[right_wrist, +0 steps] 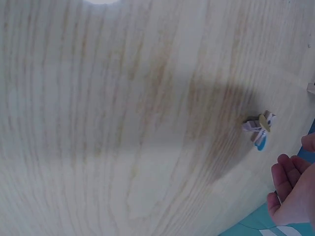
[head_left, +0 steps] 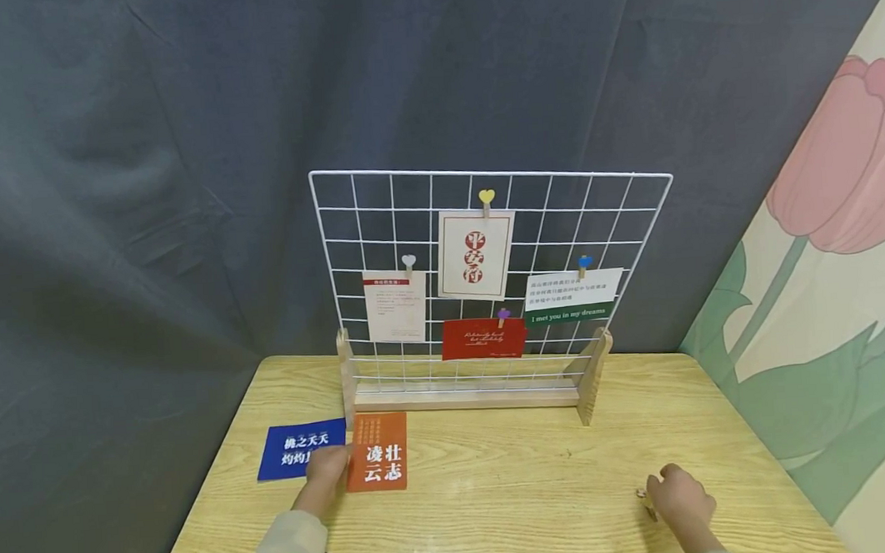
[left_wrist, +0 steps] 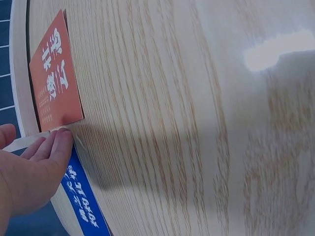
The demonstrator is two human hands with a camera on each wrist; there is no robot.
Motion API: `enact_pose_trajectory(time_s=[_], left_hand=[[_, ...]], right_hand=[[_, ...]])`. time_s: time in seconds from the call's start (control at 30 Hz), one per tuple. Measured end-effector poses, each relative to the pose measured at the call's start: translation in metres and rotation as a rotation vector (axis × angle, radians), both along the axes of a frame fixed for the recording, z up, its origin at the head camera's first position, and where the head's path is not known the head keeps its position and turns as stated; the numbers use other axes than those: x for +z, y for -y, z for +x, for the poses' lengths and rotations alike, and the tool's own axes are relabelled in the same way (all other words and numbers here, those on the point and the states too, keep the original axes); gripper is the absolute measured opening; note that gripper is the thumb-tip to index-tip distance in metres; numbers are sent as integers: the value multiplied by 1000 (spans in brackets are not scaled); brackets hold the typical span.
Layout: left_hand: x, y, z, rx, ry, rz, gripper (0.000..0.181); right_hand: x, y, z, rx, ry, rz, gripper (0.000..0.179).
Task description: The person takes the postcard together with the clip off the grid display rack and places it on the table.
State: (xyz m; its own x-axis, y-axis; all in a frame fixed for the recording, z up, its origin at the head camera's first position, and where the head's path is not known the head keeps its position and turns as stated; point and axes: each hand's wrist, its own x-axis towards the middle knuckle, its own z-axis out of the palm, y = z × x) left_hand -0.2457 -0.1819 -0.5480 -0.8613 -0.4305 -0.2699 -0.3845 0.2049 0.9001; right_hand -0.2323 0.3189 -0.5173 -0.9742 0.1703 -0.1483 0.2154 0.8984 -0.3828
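Observation:
My left hand [head_left: 328,473] is over the right end of a blue card [head_left: 283,462]. In the left wrist view its fingertips [left_wrist: 61,135] touch the near corner of an orange card [left_wrist: 61,78] with white characters, while the thumb stays apart. Both cards lie flat, and the hand covers part of the blue one. My right hand [head_left: 681,498] hovers beside a small bunch of wooden clips [right_wrist: 260,129] on the table. In the right wrist view its fingers are loosely bent, apart from the clips, and hold nothing.
A white wire grid [head_left: 581,206] in a wooden stand [head_left: 464,401] rises at the table's back. Clipped to it are a white card with red characters [head_left: 477,254], a pale card [head_left: 396,312], a red card [head_left: 483,339] and a green-and-white card [head_left: 573,295]. A dark curtain hangs behind.

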Motion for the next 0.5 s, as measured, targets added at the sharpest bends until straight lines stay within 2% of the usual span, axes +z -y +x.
enact_pose_trajectory(time_s=[0.3,0.5], left_hand=[[0,5,0,-15,-25,-20,33],[2,10,-1,-37,-23,-40,35]], right_hand=[[8,3,-6,16,-64,16,43],[20,7,-8,39,-111,18,41]])
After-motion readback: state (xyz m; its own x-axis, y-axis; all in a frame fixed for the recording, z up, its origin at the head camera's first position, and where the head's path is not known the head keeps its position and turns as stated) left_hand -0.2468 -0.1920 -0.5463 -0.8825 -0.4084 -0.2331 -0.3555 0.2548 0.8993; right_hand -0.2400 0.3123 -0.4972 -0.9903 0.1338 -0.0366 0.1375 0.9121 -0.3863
